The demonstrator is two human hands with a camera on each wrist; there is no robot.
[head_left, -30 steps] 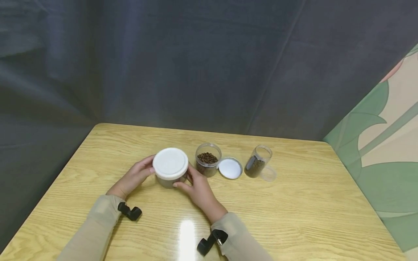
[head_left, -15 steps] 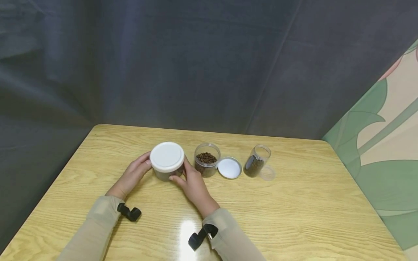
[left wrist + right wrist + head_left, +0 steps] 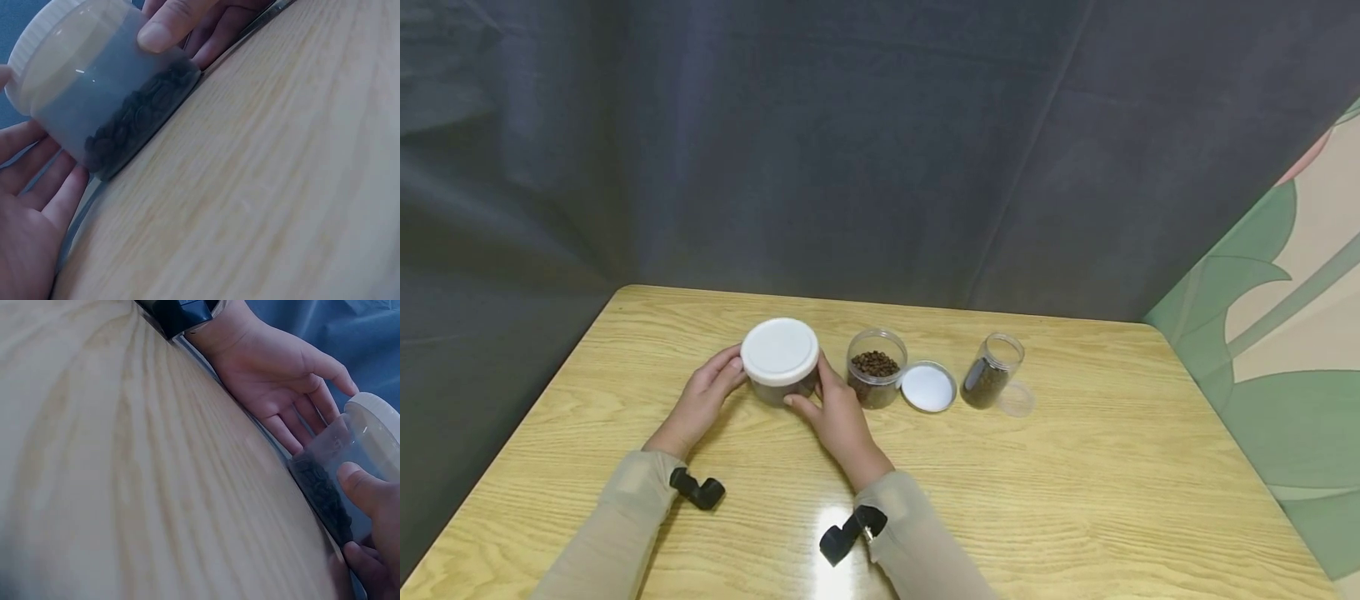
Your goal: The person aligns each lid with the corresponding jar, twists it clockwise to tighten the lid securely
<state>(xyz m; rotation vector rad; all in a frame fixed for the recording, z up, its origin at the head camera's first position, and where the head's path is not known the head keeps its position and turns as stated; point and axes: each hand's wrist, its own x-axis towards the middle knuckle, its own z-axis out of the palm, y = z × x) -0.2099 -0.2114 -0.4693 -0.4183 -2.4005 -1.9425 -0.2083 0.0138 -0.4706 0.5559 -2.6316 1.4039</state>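
Observation:
A wide clear jar [image 3: 775, 393] with a white lid [image 3: 780, 348] on it stands at the table's left-centre. Dark bean-like pieces [image 3: 140, 115] fill its lower part in the left wrist view. My right hand [image 3: 842, 421] grips the jar from the right, its thumb across the front wall. On the other side my left hand [image 3: 703, 396] touches the jar, its fingers fairly straight along the wall and its thumb at the lid's edge, as the right wrist view also shows.
Right of the jar stands an uncovered clear jar [image 3: 871, 396] of coffee beans. Beside it lies a white-lined lid [image 3: 928, 387]. Farther right are a taller clear jar [image 3: 988, 379] with dark contents and a clear lid [image 3: 1017, 399]. A dark curtain [image 3: 880, 167] hangs behind the table.
The lidded jar has moved a little away from me and to the left, with both hands following it. The other jars and lids have stayed in place.

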